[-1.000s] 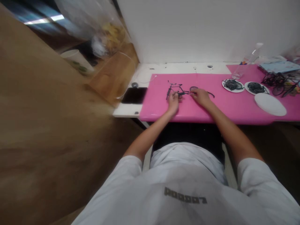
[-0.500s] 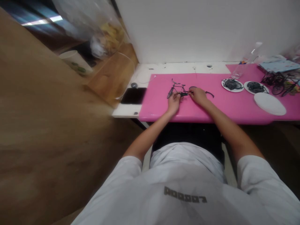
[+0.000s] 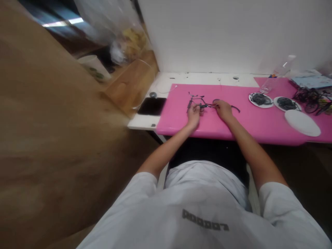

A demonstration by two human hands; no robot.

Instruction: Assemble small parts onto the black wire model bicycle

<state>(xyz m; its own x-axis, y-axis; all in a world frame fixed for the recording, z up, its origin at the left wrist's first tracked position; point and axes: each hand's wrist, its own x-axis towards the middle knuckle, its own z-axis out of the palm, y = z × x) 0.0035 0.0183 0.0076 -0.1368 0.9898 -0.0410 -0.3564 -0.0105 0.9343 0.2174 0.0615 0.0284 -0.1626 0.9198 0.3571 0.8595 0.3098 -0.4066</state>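
Note:
A small dark model bicycle [image 3: 198, 99] stands over the pink mat [image 3: 178, 121], its handlebar at the upper left. My left hand [image 3: 193, 116] pinches its lower part near the front wheel. At the rear end, my right hand [image 3: 223, 110] has its fingers closed on the frame's back part. A round dark piece shows just behind the right fingertips, partly hidden. Beside the right hand, a curved black strip [image 3: 236, 108] lies on the mat. Fine parts between the fingers are too small to make out.
Two white plates [image 3: 270, 105] [image 3: 299, 108] hold black parts; a bare white plate [image 3: 303, 123] lies nearer. A clear bottle [image 3: 276, 76] and a heap of dark model bicycles [image 3: 311, 100] are at the right. A black flat object [image 3: 152, 106] lies left of the mat.
The view has shifted slightly, so the table appears further right and lower. The bicycle's front end has turned a little between my hands. Both hands keep their hold.

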